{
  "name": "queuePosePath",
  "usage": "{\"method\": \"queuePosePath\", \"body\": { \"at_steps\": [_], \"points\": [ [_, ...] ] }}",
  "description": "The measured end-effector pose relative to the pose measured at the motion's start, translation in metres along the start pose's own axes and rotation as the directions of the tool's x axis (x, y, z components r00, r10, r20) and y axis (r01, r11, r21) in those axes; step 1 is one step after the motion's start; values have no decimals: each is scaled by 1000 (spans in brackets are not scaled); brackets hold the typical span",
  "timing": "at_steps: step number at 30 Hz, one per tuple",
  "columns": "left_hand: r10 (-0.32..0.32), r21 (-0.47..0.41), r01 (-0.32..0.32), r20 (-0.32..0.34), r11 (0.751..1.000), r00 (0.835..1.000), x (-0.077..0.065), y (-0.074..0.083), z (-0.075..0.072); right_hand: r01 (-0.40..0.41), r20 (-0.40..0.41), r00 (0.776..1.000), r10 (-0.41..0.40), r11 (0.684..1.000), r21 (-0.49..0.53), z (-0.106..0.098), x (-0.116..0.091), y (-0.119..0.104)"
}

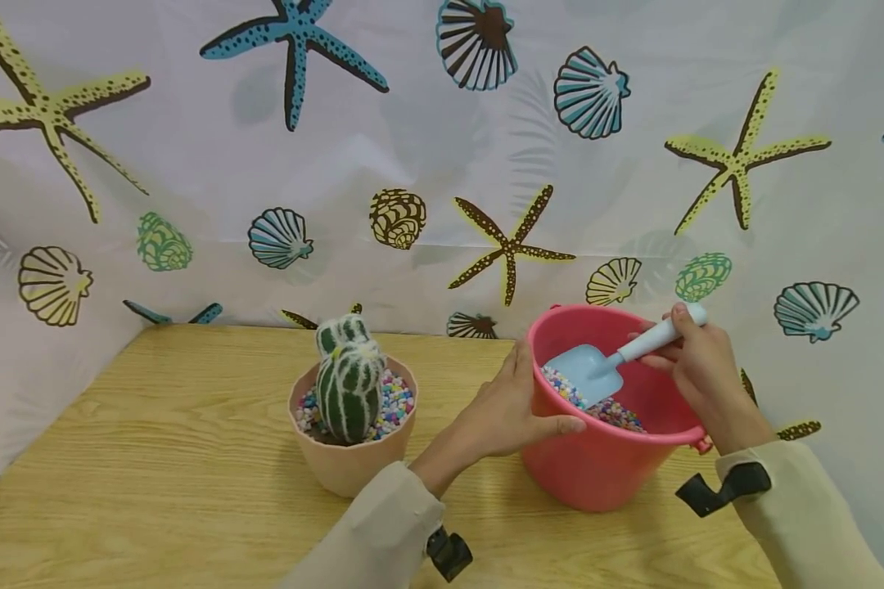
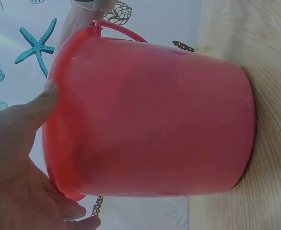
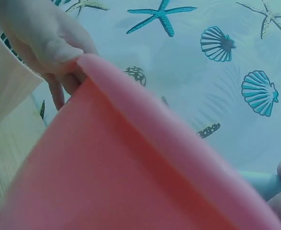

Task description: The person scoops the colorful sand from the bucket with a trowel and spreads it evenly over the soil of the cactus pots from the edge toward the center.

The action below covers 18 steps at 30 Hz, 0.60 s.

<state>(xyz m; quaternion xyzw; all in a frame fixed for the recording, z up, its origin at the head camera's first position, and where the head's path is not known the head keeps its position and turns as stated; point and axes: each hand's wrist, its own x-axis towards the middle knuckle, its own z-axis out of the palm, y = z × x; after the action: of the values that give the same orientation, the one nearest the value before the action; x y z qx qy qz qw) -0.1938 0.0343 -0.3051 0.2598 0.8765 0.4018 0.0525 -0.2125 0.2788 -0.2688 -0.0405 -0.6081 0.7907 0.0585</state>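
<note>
A pink bucket (image 1: pixel 597 474) stands on the table, with small multicoloured pebbles (image 1: pixel 619 415) inside. My left hand (image 1: pixel 502 413) grips its left rim; in the left wrist view the thumb lies at the rim and the fingers reach round the side. Held in my right hand (image 1: pixel 707 368) by its white handle is a toy shovel (image 1: pixel 585 368) with a light blue blade. The blade tilts down inside the bucket, pebbles around its lower edge. In the right wrist view the bucket wall (image 3: pixel 83 158) hides most of the shovel.
Left of the bucket stands a pale pink flowerpot (image 1: pixel 354 462) holding a round, striped green cactus (image 1: pixel 348 397) among coloured pebbles. The wooden table (image 1: pixel 155 458) backs onto a white curtain (image 1: pixel 383 164) printed with starfish and shells. The bucket's handle (image 2: pixel 123 31) hangs at its side.
</note>
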Motion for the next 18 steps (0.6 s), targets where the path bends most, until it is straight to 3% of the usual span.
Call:
{"method": "queuePosePath", "body": {
  "at_steps": [10,18],
  "points": [
    [-22,20,22,2,1000,1000,-1,0,0,-110,-69,991,117,989,99,-1,1,-3],
    [-41,31,41,9,999,999,-2,1,-1,-107,-131,983,132,976,188,-3,1,-1]
  ]
}}
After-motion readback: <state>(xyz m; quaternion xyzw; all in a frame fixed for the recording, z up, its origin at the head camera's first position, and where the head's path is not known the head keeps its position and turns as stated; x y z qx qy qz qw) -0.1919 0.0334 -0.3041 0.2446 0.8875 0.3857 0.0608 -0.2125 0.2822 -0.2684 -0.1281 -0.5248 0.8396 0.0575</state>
